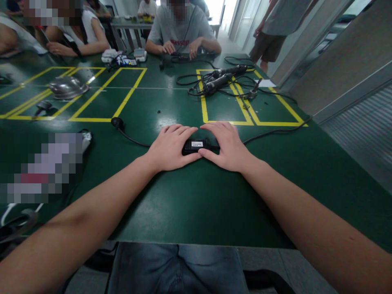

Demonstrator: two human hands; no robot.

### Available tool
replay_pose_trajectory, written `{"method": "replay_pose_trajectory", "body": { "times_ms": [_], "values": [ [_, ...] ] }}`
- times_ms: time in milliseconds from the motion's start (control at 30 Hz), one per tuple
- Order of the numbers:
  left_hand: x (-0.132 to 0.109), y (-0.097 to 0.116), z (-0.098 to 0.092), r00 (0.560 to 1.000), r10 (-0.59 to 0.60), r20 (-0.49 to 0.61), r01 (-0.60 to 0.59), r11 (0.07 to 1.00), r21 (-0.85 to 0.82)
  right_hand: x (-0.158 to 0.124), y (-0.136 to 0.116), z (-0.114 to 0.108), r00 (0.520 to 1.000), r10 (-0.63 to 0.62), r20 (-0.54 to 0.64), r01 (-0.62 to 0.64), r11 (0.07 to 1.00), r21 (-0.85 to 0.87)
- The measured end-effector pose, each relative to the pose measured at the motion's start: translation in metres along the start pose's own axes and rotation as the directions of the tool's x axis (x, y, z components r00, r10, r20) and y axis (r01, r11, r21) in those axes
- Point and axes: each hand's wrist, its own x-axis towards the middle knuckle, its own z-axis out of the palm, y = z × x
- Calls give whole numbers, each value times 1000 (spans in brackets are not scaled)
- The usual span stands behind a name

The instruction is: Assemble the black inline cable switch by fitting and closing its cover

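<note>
A small black box (pixel 197 144) with a white label, set in a black cable (pixel 272 131), lies on the green table between my hands. My left hand (pixel 168 147) curves around its left end, fingertips beyond the far side and thumb along the near side. From the other side my right hand (pixel 231 147) arches over the cable, its thumb tip close to the left thumb. Both hands have fingers stretched out and thumbs apart; a firm grip on the box is not visible. Out to the left, the cable ends in a round black plug (pixel 116 122).
Yellow tape (pixel 131 94) marks rectangles on the table. Black handheld tools (pixel 217 83) with tangled cords lie at the far right. A shiny metal bowl-shaped part (pixel 67 87) sits at the left. A blurred-out object (pixel 45 167) lies near my left arm. A person (pixel 183 30) sits opposite.
</note>
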Motion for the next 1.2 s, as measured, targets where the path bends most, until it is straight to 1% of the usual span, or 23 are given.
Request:
{"method": "replay_pose_trajectory", "body": {
  "times_ms": [200,367,533,633,767,900,1000,1200],
  "values": [
    [1,-2,2,1000,12,-10,-13,1000,-20,2,2,2,998,-58,-4,58,998,-8],
    [3,-1,1,1000,1,0,-1,1000,-27,2,5,2,996,-81,33,81,997,-19],
    [4,-2,2,1000,4,0,-4,1000,-23,3,7,6,996,-89,-10,88,996,-30],
    [4,-3,3,1000,4,9,-4,1000,-26,3,8,9,997,-78,-6,77,996,-40],
    [6,-4,4,1000,-1,20,2,1000,-26,3,10,11,996,-92,-7,92,995,-50],
    [7,-3,5,1000,-8,20,8,1000,-23,3,13,12,992,-120,-31,118,991,-65],
    [7,-2,5,1000,-9,26,9,1000,-27,4,15,14,993,-106,-46,102,991,-81],
    [10,-3,6,1000,-23,3,23,1000,-6,4,19,18,992,-113,-59,107,990,-88]
  ]
}}
